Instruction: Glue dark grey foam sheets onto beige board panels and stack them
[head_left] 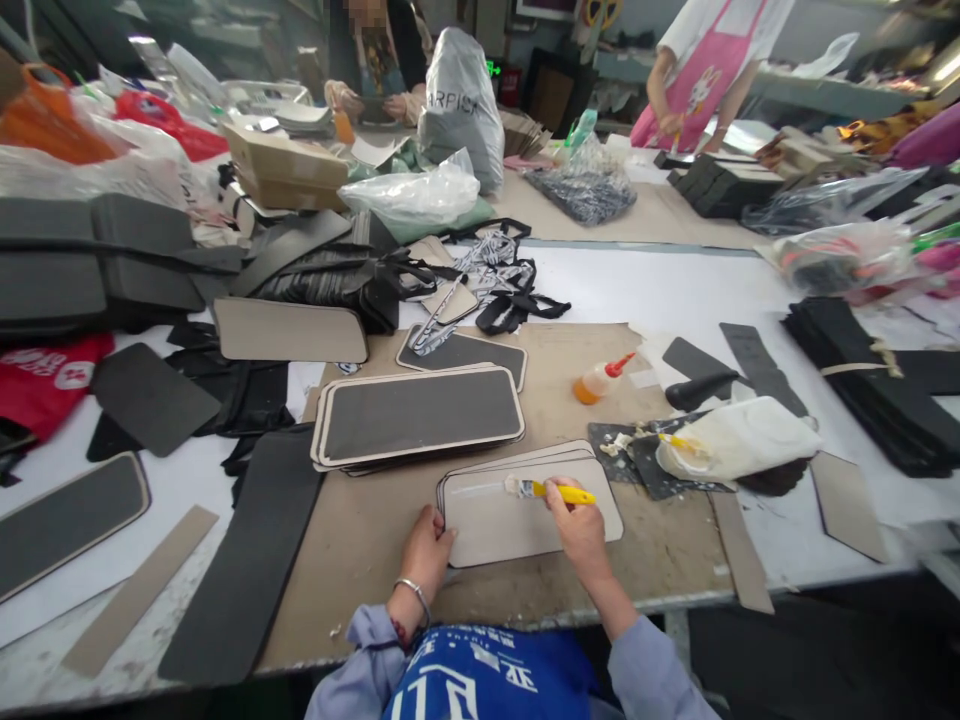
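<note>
My right hand [579, 528] is closed round a yellow-handled brush [553, 491] whose white bristles rest on the top grey board [517, 520] of a small stack, leaving a pale streak. My left hand [427, 552], fingers curled, presses on the left edge of that same board. Beside it to the upper left lies a stack of black-faced panels [418, 414] with pale rims. A white glue container [739, 440] with another yellow brush in it sits to the right on a smeared dark sheet.
An orange glue bottle [598, 381] lies behind the boards. Black strips [247, 560], grey panels and straps litter the left. Black stacks [877, 390] lie right. Bags [459, 100] and boxes stand at the back, where two other people work.
</note>
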